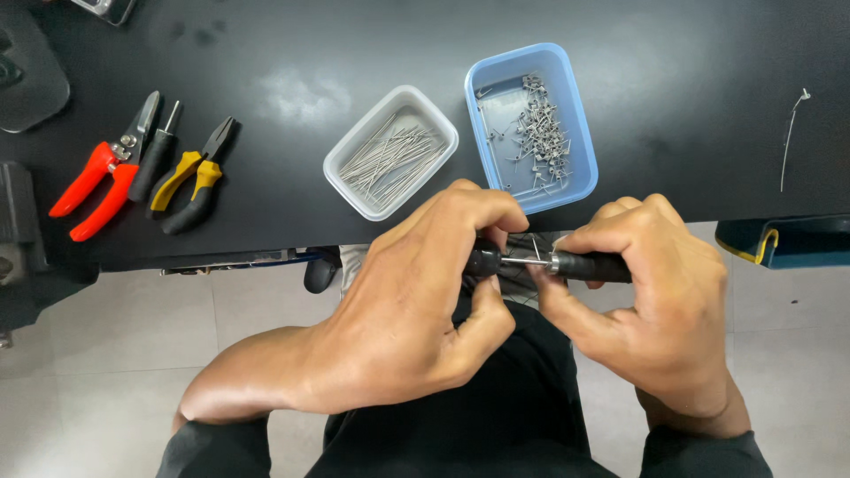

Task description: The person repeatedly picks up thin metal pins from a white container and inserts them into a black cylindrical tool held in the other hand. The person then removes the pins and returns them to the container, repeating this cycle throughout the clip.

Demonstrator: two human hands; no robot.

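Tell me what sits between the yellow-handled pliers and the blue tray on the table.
The clear tray of straight wire pieces lies between the yellow-handled pliers and the blue tray, seen in the head view.

Two plastic tubs, white [390,151] and blue [530,127], block the black tabletop [673,80] ahead; bare surface lies right.

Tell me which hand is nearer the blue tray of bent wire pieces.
Right. The right hand sits just below the blue tray, close to its lower right corner. The left hand is below and further left, nearer the white tray.
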